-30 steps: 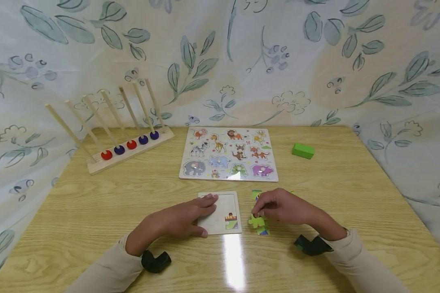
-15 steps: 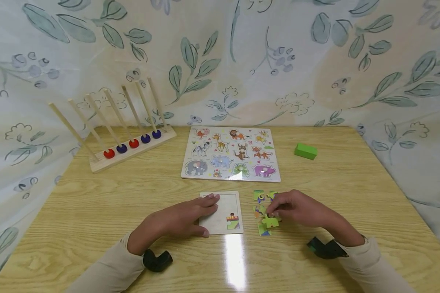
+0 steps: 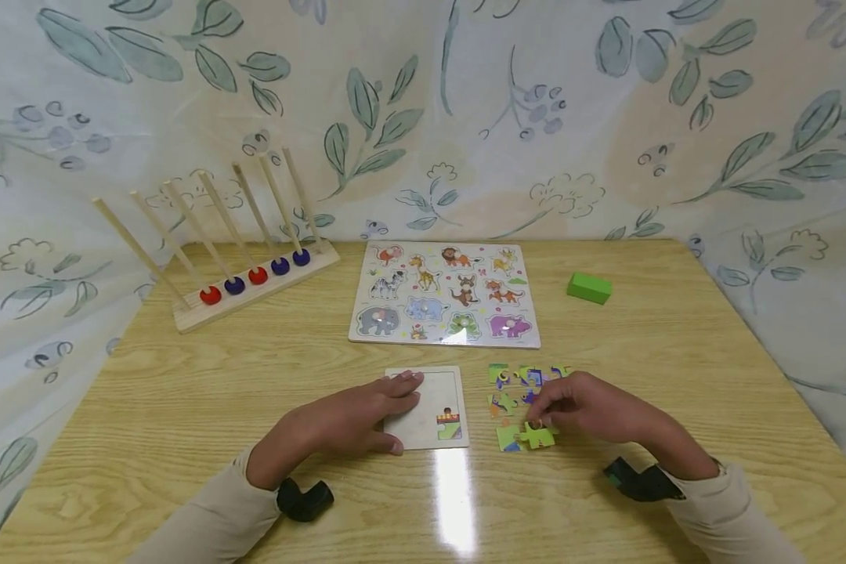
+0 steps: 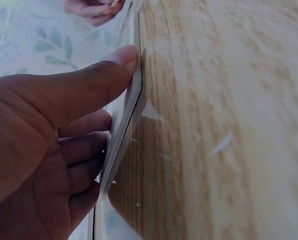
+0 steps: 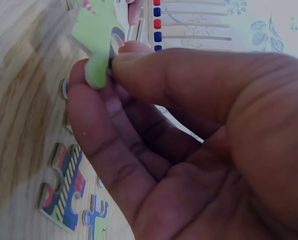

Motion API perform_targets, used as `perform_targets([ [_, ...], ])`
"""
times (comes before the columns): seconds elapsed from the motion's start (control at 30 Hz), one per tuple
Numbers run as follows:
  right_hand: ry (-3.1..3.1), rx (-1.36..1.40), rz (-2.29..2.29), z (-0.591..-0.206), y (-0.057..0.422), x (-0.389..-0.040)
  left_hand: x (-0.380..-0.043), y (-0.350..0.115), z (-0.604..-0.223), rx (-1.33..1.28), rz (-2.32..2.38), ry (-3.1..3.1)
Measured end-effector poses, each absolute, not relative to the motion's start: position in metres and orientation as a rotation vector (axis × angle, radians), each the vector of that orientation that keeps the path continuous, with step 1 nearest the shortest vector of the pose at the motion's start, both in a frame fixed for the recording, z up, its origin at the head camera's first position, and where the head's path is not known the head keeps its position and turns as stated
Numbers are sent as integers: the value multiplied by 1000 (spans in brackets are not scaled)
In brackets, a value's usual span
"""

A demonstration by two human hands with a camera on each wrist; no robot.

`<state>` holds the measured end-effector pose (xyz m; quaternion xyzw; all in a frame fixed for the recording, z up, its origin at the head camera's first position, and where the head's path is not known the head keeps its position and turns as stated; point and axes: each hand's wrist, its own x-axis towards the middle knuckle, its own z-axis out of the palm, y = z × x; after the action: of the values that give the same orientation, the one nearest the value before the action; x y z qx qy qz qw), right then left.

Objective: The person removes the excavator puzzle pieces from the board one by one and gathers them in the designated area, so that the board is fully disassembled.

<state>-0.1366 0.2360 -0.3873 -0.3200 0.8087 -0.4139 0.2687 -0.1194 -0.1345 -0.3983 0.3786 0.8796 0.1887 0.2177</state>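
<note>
My left hand rests on the left part of a square puzzle frame, fingers laid over it. In the left wrist view its thumb lies along the frame's edge. One fitted puzzle piece sits in the frame's lower right corner. To the right, my right hand pinches a light green puzzle piece between thumb and fingers, just above the table. The right wrist view shows that green piece tilted at the fingertips. Several loose puzzle pieces lie around this hand, partly hidden by it.
Behind the frame lies an animal peg puzzle board. A wooden bead rack with upright rods and red and blue beads stands at the back left. A green block lies at the back right, before a leaf-patterned cloth.
My right hand has moved right and slightly nearer with the green puzzle piece, uncovering loose pieces on its left. The left hand stays on the frame.
</note>
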Motion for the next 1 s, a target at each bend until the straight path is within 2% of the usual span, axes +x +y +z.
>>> perform_targets([
  [0.5, 2191, -762, -1098, -385, 241, -133, -119, -133, -398, 1038, 540, 2434],
  [1.0, 2304, -799, -1025, -384, 242, -137, -118, -133, -397, 1038, 561, 2428],
])
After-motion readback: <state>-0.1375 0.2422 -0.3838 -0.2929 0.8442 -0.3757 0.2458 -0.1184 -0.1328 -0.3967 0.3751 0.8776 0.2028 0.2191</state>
